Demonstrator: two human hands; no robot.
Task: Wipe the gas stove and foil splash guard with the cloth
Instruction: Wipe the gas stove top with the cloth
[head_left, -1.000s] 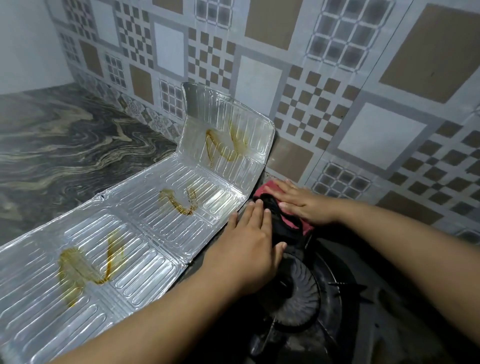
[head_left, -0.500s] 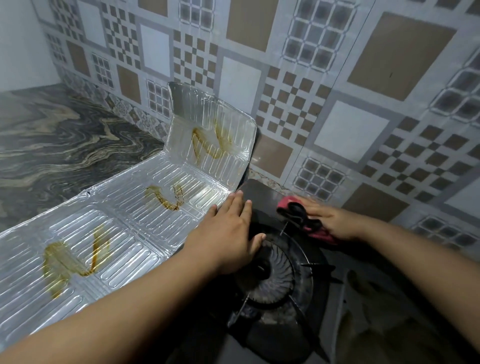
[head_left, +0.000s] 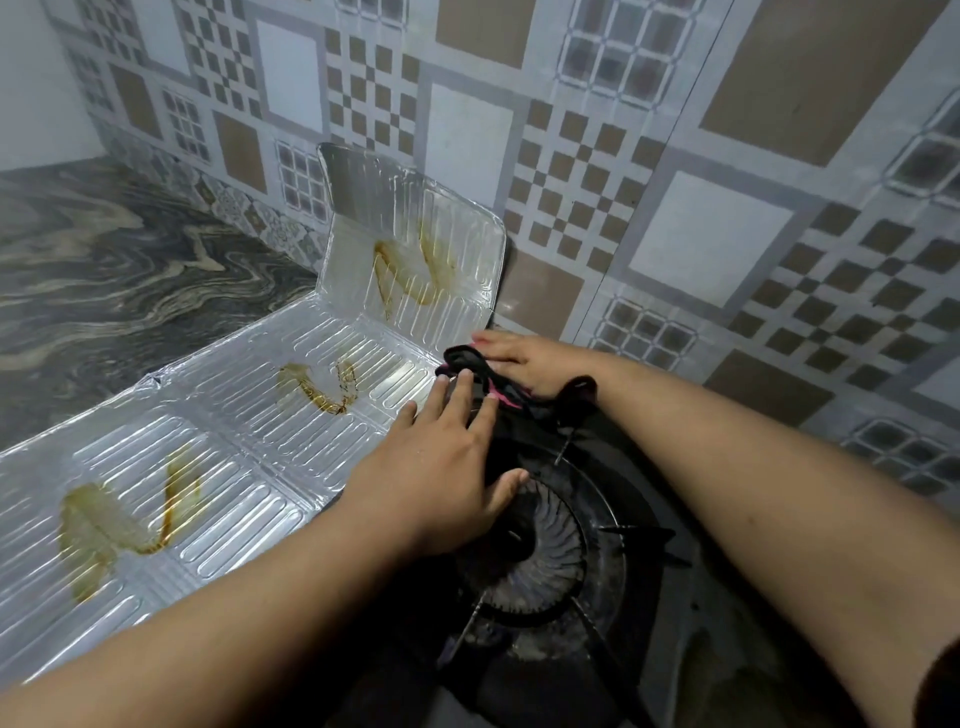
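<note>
Head view: gas stove (head_left: 631, 597) sits at the right part of the marbled counter (head_left: 104, 280), close against the tiled wall (head_left: 675, 156). Round burner (head_left: 524, 551) with black pan-support prongs around it, dusty ring surface. Foil splash guard (head_left: 218, 441) lies along the stove's left side, mostly flat on the counter in ribbed panels, its far panel folded upright and leaning at the wall. Brown greasy streaks (head_left: 317, 389) on each panel: one on the near panel, one on the middle, one on the upright panel. Cloth (head_left: 480, 364), dark with a pink edge, is bunched at the stove's far left corner, right beside the foot of the upright foil panel. Right hand (head_left: 524, 358) lies flat on top of the cloth, fingers stretched toward the foil, pressing down; its grip is a flat press on the cloth, not a clench round it. Left hand (head_left: 441, 467) rests palm-down at the stove's left edge, just beside the foil's edge, fingers spread and extended, fingertips reaching the near side of the cloth, thumb over the burner rim; grip released, grasping nothing. Both forearms bare, entering from the bottom of the view.
</note>
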